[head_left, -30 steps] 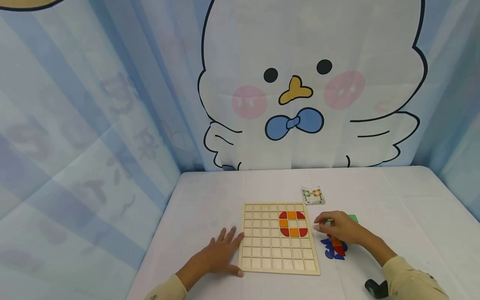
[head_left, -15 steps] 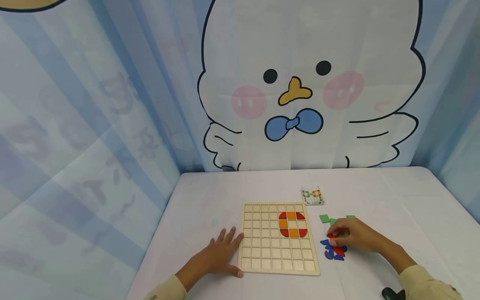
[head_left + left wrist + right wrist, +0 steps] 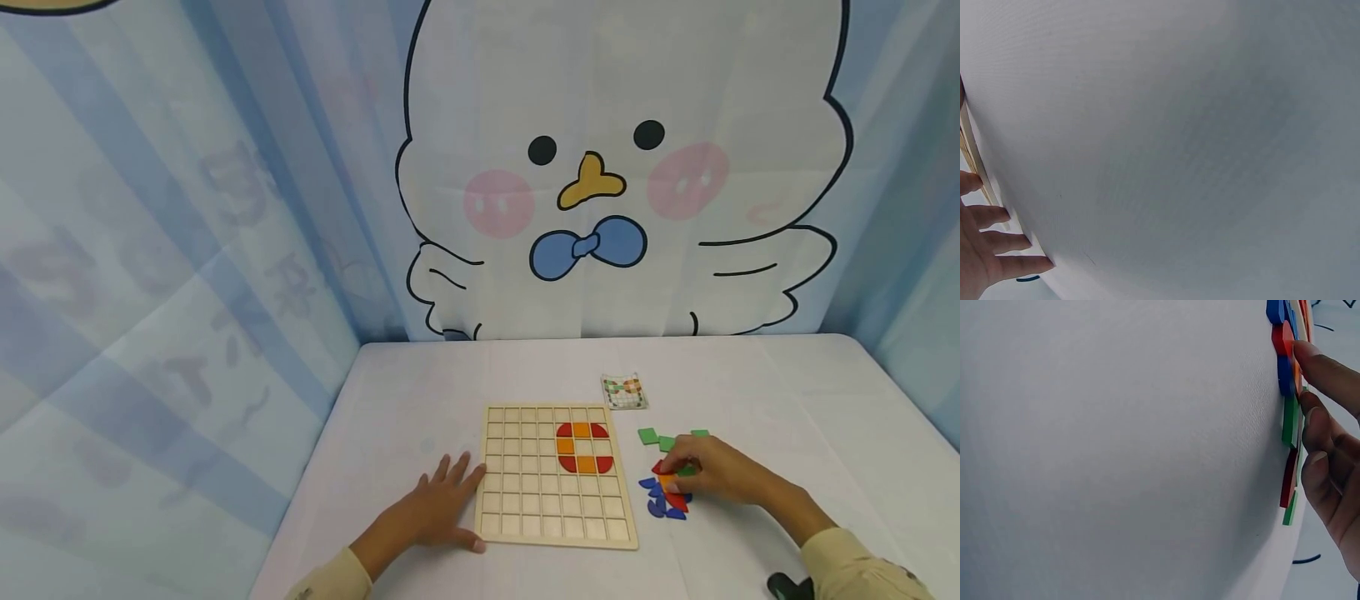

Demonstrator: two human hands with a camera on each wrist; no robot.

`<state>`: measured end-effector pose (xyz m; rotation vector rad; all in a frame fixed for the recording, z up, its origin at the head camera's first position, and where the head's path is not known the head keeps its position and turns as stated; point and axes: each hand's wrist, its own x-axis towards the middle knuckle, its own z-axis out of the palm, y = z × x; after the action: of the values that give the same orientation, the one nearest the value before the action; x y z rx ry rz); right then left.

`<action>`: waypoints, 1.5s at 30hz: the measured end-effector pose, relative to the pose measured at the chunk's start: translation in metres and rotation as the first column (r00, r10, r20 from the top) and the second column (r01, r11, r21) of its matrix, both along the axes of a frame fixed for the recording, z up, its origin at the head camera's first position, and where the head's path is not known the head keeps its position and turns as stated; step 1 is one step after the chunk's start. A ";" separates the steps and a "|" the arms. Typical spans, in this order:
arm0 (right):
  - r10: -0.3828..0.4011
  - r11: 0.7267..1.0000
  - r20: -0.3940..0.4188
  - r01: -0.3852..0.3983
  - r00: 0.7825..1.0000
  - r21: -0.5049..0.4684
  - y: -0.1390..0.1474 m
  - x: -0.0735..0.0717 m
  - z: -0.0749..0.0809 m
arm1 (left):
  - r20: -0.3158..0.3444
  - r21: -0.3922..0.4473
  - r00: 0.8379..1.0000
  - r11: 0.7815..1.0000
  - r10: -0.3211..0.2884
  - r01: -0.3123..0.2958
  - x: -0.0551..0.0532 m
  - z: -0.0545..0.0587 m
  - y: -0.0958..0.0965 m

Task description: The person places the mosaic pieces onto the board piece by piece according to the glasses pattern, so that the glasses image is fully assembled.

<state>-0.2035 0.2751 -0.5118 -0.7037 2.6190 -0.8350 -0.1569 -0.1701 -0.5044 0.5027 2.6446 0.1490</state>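
Note:
My left hand (image 3: pixel 438 510) lies with spread fingers against the left edge of a wooden grid board (image 3: pixel 517 500). Red rounded tiles (image 3: pixel 566 464) and orange square tiles (image 3: pixel 565 446) form a C-shaped outline in the board's upper right. To the right of the board, my right hand (image 3: pixel 716 471) reaches into a small pile of tiles, its thumb and fingertips pinching an orange tile (image 3: pixel 666 482). Red tiles (image 3: pixel 677 502) and blue tiles (image 3: pixel 656 507) lie just below those fingers. In the right wrist view, the thumb and index finger meet at the orange tile, partly hidden.
Several green tiles (image 3: pixel 648 436) lie above the right hand. A small patterned card (image 3: pixel 624 392) in a clear wrapper lies behind the board's upper right corner. The table has a white cover (image 3: pixel 420 392), with a printed curtain (image 3: pixel 585 300) behind it.
My right hand has moved from beside the board's right edge back and down to the tile pile, and its fingers have closed in on an orange tile. The left hand stays put.

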 end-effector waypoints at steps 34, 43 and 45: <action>0.065 0.995 0.174 -0.076 0.983 0.062 0.002 -0.003 0.017 | -0.015 0.010 1.000 1.000 -0.026 0.026 0.000 0.002 -0.002; 0.048 0.991 0.147 -0.066 0.988 0.120 -0.002 -0.007 0.017 | -0.014 0.001 1.000 1.000 -0.021 0.021 0.000 -0.002 -0.002; 0.034 0.990 0.133 -0.052 0.990 0.129 -0.004 -0.008 0.016 | -0.013 0.003 1.000 1.000 -0.019 0.019 0.000 -0.003 -0.002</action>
<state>-0.2112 0.2714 -0.4961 -0.6440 2.5057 -0.6640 -0.1571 -0.1723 -0.5069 0.5317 2.6514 0.1446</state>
